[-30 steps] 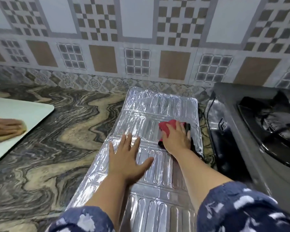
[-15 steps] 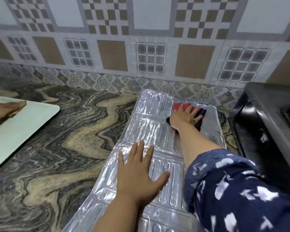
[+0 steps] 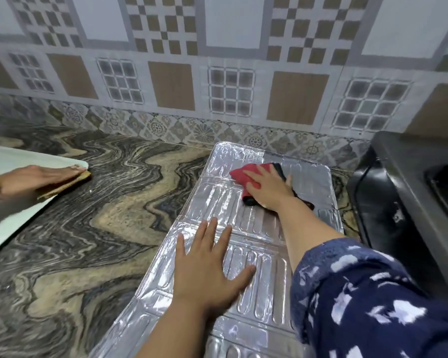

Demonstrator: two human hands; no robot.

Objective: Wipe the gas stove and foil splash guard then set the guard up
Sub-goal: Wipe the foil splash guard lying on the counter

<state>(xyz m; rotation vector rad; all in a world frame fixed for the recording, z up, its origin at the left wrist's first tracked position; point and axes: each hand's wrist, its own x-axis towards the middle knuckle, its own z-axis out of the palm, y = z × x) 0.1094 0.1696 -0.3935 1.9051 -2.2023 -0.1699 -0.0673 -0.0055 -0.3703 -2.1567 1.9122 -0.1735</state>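
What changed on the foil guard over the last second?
The right hand pushed the red cloth away from the person onto the far panel of the foil guard, then leftward across it. The left hand stays flat on the guard; nothing gripped or released.

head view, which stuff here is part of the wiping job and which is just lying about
Job: foil splash guard, red cloth, gas stove, left hand, right hand.
Lying about: white tray, brown pad, another person's hand, marble counter.
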